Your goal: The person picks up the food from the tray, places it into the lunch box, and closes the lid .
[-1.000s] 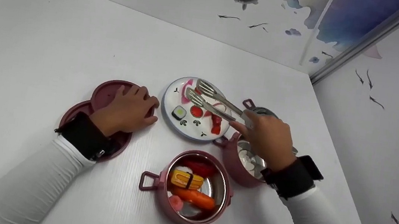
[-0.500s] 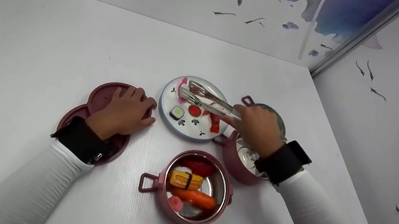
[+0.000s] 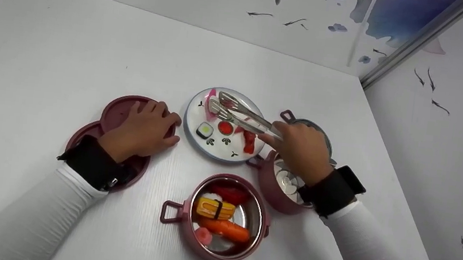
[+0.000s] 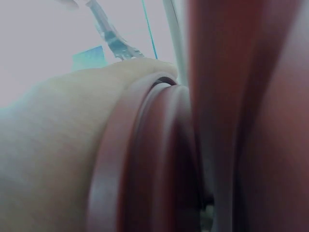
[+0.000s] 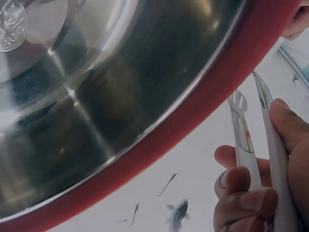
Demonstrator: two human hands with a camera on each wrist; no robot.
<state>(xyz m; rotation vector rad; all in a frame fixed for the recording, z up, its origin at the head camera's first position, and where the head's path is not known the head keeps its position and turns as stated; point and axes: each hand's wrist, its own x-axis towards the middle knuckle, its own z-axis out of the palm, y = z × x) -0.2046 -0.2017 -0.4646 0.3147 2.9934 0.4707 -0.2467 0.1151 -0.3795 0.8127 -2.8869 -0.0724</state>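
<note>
My right hand [image 3: 297, 148] grips a pair of metal tongs [image 3: 240, 114] by the handle end. The tong tips, slightly apart, hover over the far left part of a white plate [image 3: 233, 152], beside a pink toy piece [image 3: 210, 98]. The plate also carries a toy sushi roll [image 3: 205, 130], a red disc [image 3: 225, 127] and a red strip [image 3: 249, 141]. My left hand [image 3: 147, 127] rests flat on two overlapping maroon lids [image 3: 118, 110]. In the right wrist view, fingers [image 5: 244, 193] curl round the tongs [image 5: 244, 145] next to a steel-lined pot [image 5: 120, 96].
A maroon pot [image 3: 185, 225] near the front holds a toy carrot [image 3: 226, 230], a yellow sushi piece [image 3: 216, 209] and red and pink pieces. A second maroon pot [image 3: 270, 187] sits under my right wrist. Painted walls close off the table's far and right sides.
My right hand has moved a little left and nearer to me, bringing the tong tips towards the pink piece at the plate's far left. My left hand has stayed on the lids.
</note>
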